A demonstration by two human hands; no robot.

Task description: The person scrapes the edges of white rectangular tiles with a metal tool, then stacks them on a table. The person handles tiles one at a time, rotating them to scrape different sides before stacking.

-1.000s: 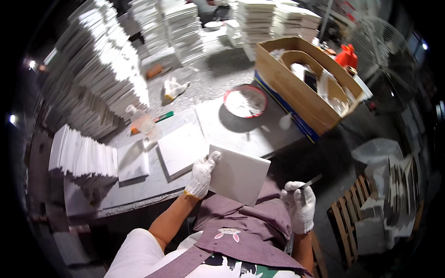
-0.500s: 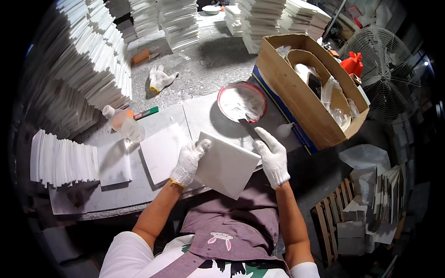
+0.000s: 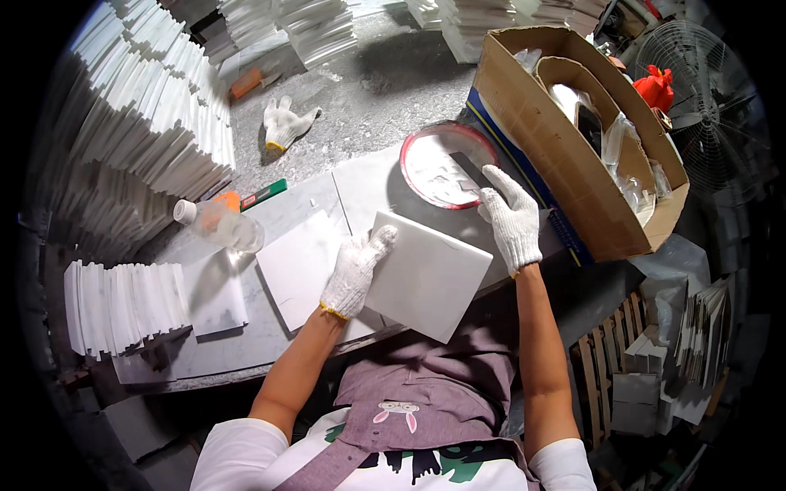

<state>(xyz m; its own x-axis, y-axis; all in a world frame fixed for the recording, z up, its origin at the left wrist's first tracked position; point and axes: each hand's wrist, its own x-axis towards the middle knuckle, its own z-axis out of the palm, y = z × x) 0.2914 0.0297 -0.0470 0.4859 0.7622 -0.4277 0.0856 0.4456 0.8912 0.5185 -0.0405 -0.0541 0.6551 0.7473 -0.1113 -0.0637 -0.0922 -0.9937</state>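
Observation:
My gloved left hand (image 3: 354,274) grips a square white tile (image 3: 434,278) by its left side, thumb on the top face. The tile is held tilted over the table's front edge. In my gloved right hand (image 3: 514,219) is a putty knife (image 3: 468,168) with a dark blade; its handle is hidden by the fingers. That blade reaches into a red-rimmed round tub (image 3: 404,168) of white paste (image 3: 432,164). Another white tile (image 3: 296,266) lies flat left of my left hand.
Left on the table are a clear bottle (image 3: 233,231), a green box (image 3: 264,195) and a row of upright tiles (image 3: 123,309). A loose glove (image 3: 286,124) and an orange-handled scraper (image 3: 246,83) lie farther back. Tall tile stacks (image 3: 147,106), a cardboard box (image 3: 557,123) and a fan (image 3: 696,98) stand around.
My right hand has moved up and away from the tile to the tub, taking the putty knife deeper over the paste. The view has shifted; my left hand still holds the tile.

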